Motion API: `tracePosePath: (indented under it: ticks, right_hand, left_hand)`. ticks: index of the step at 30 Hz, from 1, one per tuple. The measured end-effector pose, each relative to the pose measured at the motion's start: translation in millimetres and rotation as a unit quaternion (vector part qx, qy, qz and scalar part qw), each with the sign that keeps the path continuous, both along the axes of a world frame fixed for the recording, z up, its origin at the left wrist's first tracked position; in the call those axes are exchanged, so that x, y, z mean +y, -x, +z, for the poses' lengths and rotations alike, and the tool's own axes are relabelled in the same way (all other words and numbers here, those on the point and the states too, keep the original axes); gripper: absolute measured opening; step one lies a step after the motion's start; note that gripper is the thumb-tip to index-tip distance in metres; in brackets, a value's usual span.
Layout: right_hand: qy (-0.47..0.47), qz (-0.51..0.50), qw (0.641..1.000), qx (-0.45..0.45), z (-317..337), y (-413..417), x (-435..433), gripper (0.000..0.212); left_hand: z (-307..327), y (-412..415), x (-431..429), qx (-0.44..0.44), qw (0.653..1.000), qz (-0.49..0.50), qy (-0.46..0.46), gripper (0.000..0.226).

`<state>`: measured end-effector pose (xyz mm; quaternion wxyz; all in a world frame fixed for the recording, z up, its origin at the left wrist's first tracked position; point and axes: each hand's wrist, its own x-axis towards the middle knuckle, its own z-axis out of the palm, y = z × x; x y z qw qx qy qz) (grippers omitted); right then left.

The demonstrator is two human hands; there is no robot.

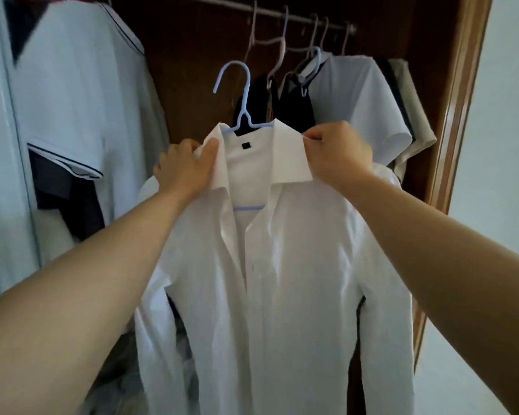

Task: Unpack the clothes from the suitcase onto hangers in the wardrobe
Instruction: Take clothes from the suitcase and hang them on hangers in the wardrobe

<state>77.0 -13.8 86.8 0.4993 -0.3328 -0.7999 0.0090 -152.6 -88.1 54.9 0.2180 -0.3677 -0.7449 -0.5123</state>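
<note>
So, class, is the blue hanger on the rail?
Off: the blue hanger hooks nothing, below the rail; left hand and right hand hold its white shirt.

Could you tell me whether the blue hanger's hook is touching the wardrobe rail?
Apart. The head view shows the light blue plastic hanger's hook clearly below the metal wardrobe rail, a gap between.

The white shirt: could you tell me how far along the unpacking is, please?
Done: other garments hang on the rail, and the white shirt sits on its blue hanger. In hand: left hand and right hand pinch its collar. Left: hooking the hanger onto the rail; the suitcase is out of view.
</note>
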Motion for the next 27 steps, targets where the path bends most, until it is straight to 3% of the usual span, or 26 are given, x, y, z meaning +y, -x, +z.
tracePosePath:
  ticks: [7,12,17,21,27]
  right_hand:
    - [-0.064,-0.093,0.994,-0.003,95.0,53.8,-4.2,0.021]
    - [-0.11,-0.142,0.984,0.012,142.4,87.7,-3.9,0.016]
    - [-0.131,-0.187,0.973,0.013,186.6,124.6,7.0,0.021]
    - [-0.136,-0.227,0.964,0.026,218.9,154.5,24.3,0.02]
    - [-0.136,-0.261,0.955,0.035,243.9,195.5,48.7,0.019]
  left_hand:
    - [36.9,11.7,11.7,-0.086,0.989,-0.099,-0.064,0.108]
    - [64.3,39.1,27.0,-0.035,0.988,-0.128,-0.081,0.04]
    - [98.7,74.4,50.5,0.013,0.979,-0.133,-0.153,0.021]
    - [127.2,104.1,70.2,0.024,0.97,-0.165,-0.179,0.024]
    - [153.3,138.0,100.7,0.032,0.955,-0.206,-0.212,0.009]
